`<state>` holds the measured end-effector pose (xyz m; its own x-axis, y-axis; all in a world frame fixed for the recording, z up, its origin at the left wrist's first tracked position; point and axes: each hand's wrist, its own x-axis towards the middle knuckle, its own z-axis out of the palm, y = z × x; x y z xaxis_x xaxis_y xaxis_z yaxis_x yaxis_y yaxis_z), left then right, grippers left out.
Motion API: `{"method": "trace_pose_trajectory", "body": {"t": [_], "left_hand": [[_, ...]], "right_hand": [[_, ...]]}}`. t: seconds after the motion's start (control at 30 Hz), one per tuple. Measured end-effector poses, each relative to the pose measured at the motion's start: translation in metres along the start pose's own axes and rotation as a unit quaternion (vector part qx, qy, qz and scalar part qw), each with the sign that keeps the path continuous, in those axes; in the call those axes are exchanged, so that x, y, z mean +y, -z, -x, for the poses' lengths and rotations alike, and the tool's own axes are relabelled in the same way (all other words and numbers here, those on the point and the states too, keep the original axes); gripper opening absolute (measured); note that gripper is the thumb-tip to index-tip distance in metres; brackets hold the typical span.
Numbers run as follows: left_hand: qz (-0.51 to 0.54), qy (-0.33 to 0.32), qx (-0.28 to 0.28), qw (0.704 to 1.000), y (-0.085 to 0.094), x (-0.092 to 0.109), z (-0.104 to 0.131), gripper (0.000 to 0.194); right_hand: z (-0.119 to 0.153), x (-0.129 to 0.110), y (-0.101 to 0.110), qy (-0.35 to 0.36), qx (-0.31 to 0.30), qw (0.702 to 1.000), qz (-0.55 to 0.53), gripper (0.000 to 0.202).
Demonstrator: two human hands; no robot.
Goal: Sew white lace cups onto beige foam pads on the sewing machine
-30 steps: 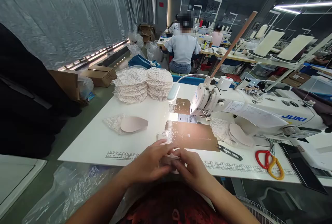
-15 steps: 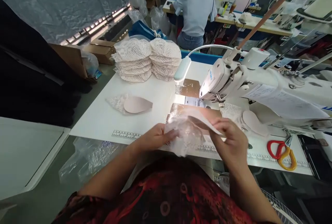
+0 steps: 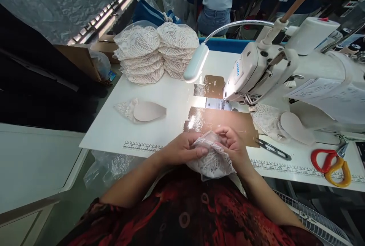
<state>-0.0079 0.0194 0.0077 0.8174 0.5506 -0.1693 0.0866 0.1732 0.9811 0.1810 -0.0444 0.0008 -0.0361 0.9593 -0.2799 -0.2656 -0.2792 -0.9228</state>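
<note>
Close to my body, above the table's front edge, both hands hold a white lace bra cup. My left hand grips its left side with the thumb lying on the lace. My right hand pinches the upper right edge, its fingertips partly hidden by the fabric. On the table to the left lies a smooth beige cup pad with a lace piece partly under it. Another pad and lace piece lie right of the sewing machine's needle area.
A white sewing machine stands at the right, with a lamp beside its head. Stacked lace cups sit at the back left. Thread snips and red-and-yellow scissors lie at the front right. A co-worker sits behind.
The cup has come closer to my body, and its lace side now faces up. My right hand has moved inward, nearer my left. The snips now show on the table. The view has tilted down.
</note>
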Motion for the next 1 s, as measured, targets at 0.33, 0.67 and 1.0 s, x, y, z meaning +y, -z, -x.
{"method": "trace_pose_trajectory", "body": {"t": [0.33, 0.67, 1.0], "left_hand": [[0.019, -0.046, 0.225, 0.973, -0.012, -0.009, -0.003, 0.051], [0.051, -0.001, 0.221, 0.974, -0.023, -0.005, 0.000, 0.058], [0.372, -0.006, 0.155, 0.915, -0.025, -0.016, 0.002, 0.065]], "right_hand": [[0.001, 0.004, 0.021, 0.050, -0.107, 0.992, 0.033, 0.051], [0.004, 0.004, 0.007, -0.019, -0.030, 0.999, 0.010, 0.032], [0.005, 0.004, 0.011, 0.090, 0.110, 0.987, -0.075, 0.034]]}}
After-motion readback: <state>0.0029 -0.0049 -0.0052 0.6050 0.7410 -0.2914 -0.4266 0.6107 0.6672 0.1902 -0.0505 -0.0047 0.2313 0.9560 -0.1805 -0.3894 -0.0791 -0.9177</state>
